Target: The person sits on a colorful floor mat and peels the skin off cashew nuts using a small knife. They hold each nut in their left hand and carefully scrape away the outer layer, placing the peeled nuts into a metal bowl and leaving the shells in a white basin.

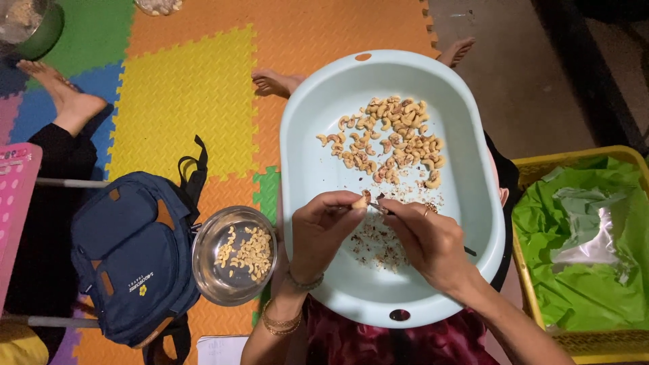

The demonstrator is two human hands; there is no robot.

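Note:
My left hand [323,232] pinches a single cashew nut [359,201] between thumb and fingertips over a pale blue oval basin [304,162] resting on my lap. My right hand [424,238] holds a thin dark-handled knife [383,207] with its tip against the nut. A heap of cashew nuts [391,140] lies in the far part of the basin. Reddish-brown skin flakes [378,245] are scattered on the basin floor under my hands. Bangles ring my left wrist.
A steel bowl [205,270] with peeled cashews stands left of the basin, beside a dark blue backpack [132,253]. A yellow crate [520,270] lined with green plastic is at right. Another person's foot [64,94] rests on the coloured foam mat [182,88].

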